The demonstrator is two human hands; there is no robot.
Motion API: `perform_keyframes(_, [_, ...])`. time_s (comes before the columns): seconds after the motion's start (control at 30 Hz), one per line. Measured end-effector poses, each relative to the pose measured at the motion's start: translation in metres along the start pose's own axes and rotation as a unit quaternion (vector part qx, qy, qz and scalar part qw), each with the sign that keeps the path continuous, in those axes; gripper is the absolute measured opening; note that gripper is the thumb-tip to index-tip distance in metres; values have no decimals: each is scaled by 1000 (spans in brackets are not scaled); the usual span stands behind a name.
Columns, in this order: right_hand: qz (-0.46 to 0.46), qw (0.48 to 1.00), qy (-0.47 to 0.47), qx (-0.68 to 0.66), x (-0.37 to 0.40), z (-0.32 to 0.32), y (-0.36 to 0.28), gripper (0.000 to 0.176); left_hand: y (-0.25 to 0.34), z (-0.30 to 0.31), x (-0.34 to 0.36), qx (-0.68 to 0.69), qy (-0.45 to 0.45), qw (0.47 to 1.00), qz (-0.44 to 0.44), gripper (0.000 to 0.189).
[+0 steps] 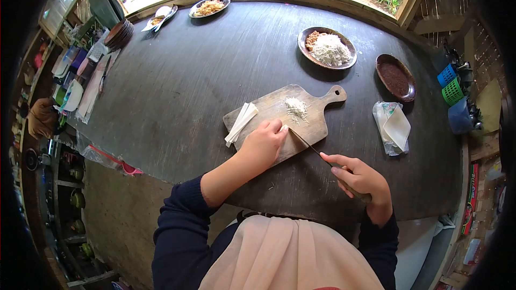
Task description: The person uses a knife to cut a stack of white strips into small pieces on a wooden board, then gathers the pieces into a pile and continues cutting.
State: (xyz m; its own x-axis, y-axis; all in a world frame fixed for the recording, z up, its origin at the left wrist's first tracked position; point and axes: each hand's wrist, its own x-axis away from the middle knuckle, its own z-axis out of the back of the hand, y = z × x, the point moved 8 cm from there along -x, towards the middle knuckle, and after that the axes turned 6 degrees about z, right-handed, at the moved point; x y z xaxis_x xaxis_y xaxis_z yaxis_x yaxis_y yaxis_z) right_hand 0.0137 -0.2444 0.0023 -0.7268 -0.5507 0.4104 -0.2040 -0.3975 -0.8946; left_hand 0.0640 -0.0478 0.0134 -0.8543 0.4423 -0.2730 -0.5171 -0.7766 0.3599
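My left hand [263, 142] is closed over a white strip [284, 128] at the near edge of a wooden cutting board [317, 121], only its end showing past my fingers. In my right hand [363, 178] is the handle of a knife [309, 145], its blade reaching the strip beside my left fingertips. A small heap of fine white shreds [295, 108] lies on the board just beyond the blade. Several flat white strips [242, 123] rest across the board's left end, partly overhanging it.
Beyond the board stands a plate of white shreds and brown bits [329, 51]. Right of it are a dish of dark powder [395, 77] and a plastic packet of white sheets [392, 129]. A plate of food [209, 7] and stacked brown dishes [119, 34] sit farther left.
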Motion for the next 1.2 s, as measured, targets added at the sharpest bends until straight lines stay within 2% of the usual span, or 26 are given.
perform_keyframes(0.2, [4, 1000, 7, 2, -1, -1, -2, 47, -2, 2, -2, 28, 20, 999, 21, 17])
perform_keyframes(0.57, [23, 1000, 6, 6, -2, -4, -6, 47, -6, 3, -4, 72, -1, 996, 46, 15])
perform_keyframes(1.2, [22, 1000, 3, -8, -1, -2, -5, 47, -5, 0, -2, 28, 10, 998, 55, 16])
